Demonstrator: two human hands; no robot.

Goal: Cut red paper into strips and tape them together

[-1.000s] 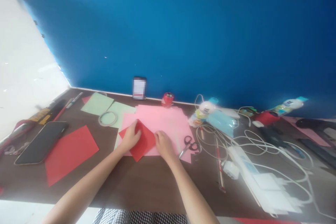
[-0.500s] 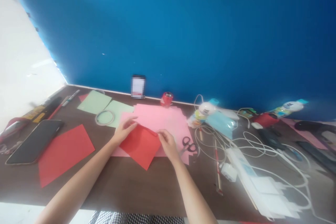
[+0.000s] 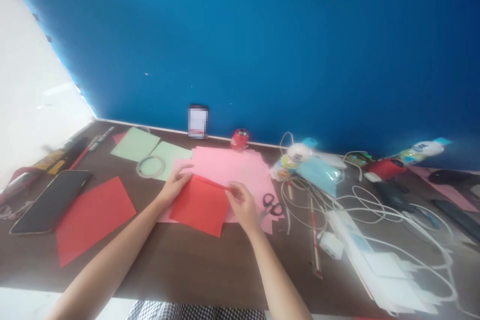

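A red paper sheet (image 3: 199, 204) lies on a stack of pink sheets (image 3: 232, 170) at the middle of the dark wooden table (image 3: 195, 265). My left hand (image 3: 175, 186) pinches the red sheet's far left corner. My right hand (image 3: 243, 202) pinches its far right corner. Both hands keep the sheet's far edge a little off the pink stack. Black-handled scissors (image 3: 270, 205) lie just right of my right hand.
A second red sheet (image 3: 92, 217) and a dark phone (image 3: 50, 200) lie at the left. Green sheets (image 3: 144, 149) and a tape ring (image 3: 151, 166) are behind them. White cables (image 3: 375, 210), a power strip (image 3: 369, 255), bottles and a red cup (image 3: 240, 138) crowd the right and the blue wall.
The red sheet was folded small under my hands; it now lies opened out and turned squarer to me. My hands moved apart to its two far corners.
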